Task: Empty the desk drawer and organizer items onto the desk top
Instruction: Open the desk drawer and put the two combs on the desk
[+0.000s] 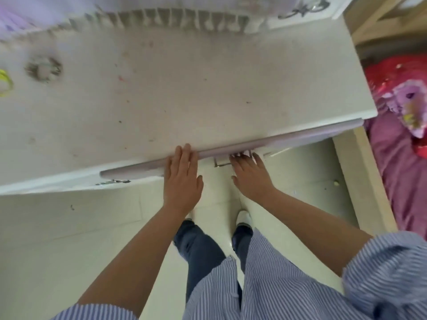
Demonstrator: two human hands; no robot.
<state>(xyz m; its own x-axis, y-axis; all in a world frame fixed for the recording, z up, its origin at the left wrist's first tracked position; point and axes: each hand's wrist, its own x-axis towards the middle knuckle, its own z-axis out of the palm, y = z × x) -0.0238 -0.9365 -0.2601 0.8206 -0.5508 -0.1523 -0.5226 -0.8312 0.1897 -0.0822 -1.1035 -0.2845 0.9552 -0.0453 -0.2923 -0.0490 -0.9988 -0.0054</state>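
Fingers of your left hand are lying flat and spread over the front edge of the bench, palm down, holding nothing. Your right hand is reaching just beside it, its fingertips curling under the bench lip at the metal drawer handle; whether that grip is closing on the handle you cannot tell, since the fingertips are hidden under the edge. The drawer front is showing as a pale lilac strip, smooth and rounded, its long axis running along the bench edge from lower left to upper right, sitting between and beneath both hands. The bench top is looking matte white, scuffed and speckled with small marks. A blurred, greyish round object is resting near the left side, and a yellow-green thing is showing at the far left edge, well apart from your hands. Glossy pale floor tiles are lying below you, and a bed with a magenta cover is standing to your right.
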